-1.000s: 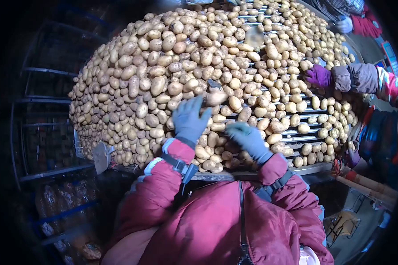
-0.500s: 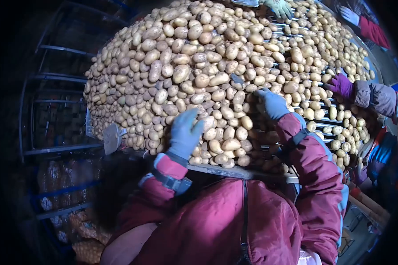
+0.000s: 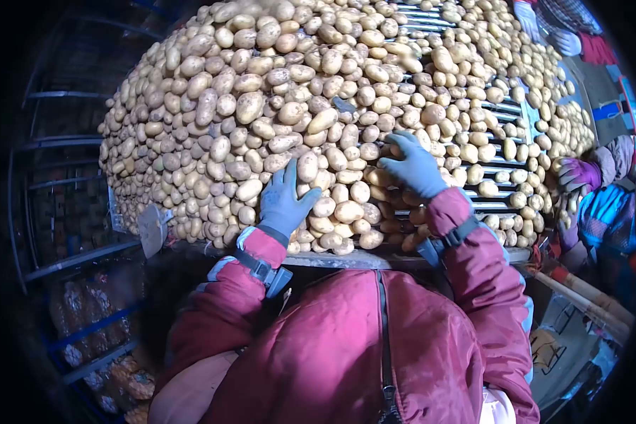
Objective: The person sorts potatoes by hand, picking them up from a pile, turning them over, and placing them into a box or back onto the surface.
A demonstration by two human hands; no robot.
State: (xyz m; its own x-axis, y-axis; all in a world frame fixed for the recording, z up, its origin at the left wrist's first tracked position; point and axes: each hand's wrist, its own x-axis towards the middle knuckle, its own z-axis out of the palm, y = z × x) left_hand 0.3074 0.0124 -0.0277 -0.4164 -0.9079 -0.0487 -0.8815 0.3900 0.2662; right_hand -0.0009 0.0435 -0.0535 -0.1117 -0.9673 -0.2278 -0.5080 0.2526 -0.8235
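A large heap of potatoes spreads in front of me. My left hand, in a blue-grey glove, lies on its near side with thumb and fingers apart. One potato rests against its fingertips, but I see nothing gripped. To the right, my right hand wears a matching glove. Its fingers are spread and reach left over the potatoes, touching them; its palm side is hidden. Between and beyond both hands lies a dark, flat lump on top of the heap.
Metal bars show through the potatoes on the right. A metal edge runs before my body. Co-workers' hands are at the right: a purple glove and a pale glove. Metal racks stand left, beside bagged goods.
My right hand has shifted slightly left, its fingers spreading wider. The purple-gloved hand has drawn back to the right. More bars show there. The green-gloved hand at the top has left the view.
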